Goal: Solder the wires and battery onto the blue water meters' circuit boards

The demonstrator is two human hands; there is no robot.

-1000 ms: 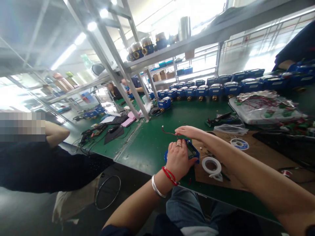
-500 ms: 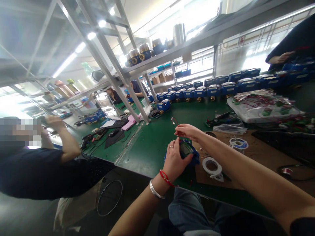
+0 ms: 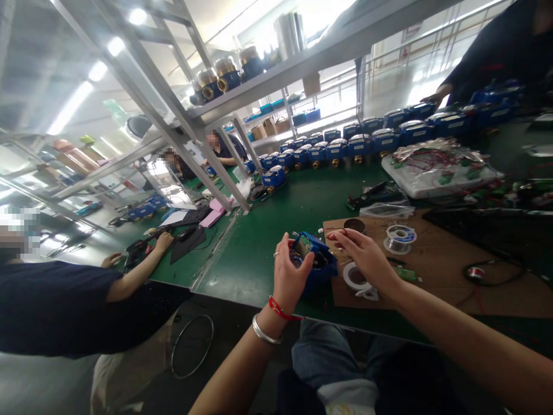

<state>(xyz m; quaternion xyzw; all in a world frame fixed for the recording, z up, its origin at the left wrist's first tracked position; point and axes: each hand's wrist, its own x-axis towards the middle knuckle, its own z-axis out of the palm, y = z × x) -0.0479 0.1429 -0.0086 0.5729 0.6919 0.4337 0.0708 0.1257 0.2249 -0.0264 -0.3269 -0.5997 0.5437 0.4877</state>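
Thin wire [image 3: 334, 230] in my right hand [image 3: 367, 256], open case [image 3: 325, 268] under my left hand [image 3: 292, 270]

My right thumb and fingertips are pinched on the wire, its white plug [image 3: 320, 230] poking out toward the blue case. That case is in front of me at the left edge of the brown board [image 3: 436, 282], a circuit board [image 3: 305, 244] showing inside. My left hand touches its left side, thumb spread from fingers; I can't tell how firmly they grip. The white tape roll [image 3: 348, 278] lies just below my right hand.
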